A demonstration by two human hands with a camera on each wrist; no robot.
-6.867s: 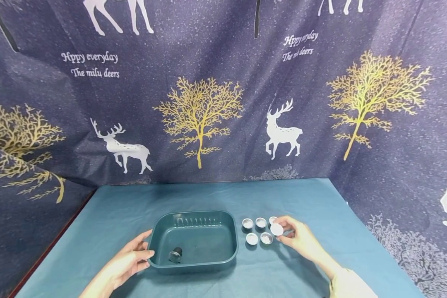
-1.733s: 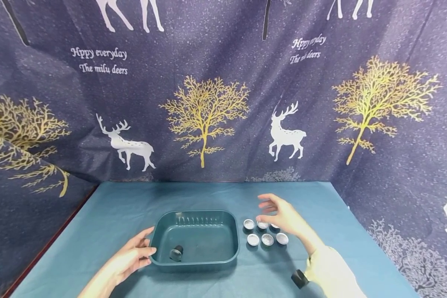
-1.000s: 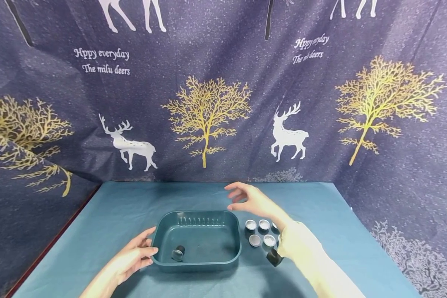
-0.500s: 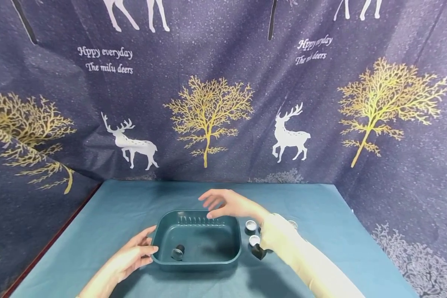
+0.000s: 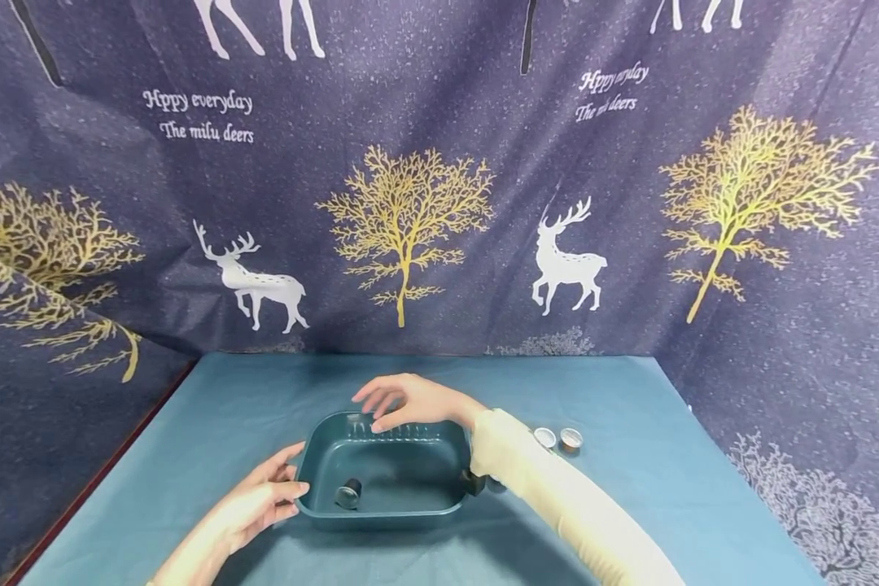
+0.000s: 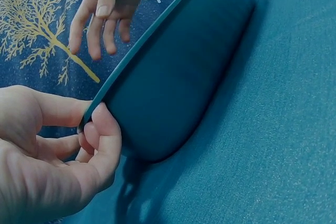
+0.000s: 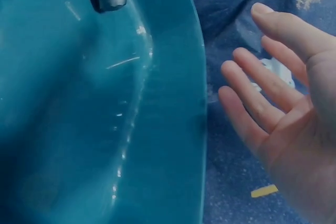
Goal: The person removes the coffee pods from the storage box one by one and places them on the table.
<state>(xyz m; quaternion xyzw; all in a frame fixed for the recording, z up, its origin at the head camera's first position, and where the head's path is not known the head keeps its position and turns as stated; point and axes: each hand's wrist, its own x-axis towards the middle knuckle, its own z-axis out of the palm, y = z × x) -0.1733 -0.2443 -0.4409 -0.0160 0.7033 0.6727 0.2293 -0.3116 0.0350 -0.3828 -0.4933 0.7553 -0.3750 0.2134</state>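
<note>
A dark green plastic basin [image 5: 384,513] stands on the table, its left rim pinched between the thumb and fingers of my left hand [image 5: 252,500]. One dark coffee capsule [image 5: 348,493] with a foil lid lies tipped on its side inside, near the front left; its cup shape shows in the right wrist view. Over the basin's far rim hovers my right hand [image 5: 413,400], fingers loosely bent, holding nothing. To the right of the basin, foil-topped coffee capsules [image 5: 544,438] stand upright; my right sleeve hides most of that group.
A teal cloth covers the table [image 5: 264,391]. Behind it hangs a dark blue curtain [image 5: 439,277] printed with deer and trees. A small black object [image 5: 473,482] sits at my right wrist, overlapping the basin's right rim.
Earlier my right hand set a capsule at the right end of the front row and released it. It has since swept left, empty, over the basin. The left hand keeps its place.
</note>
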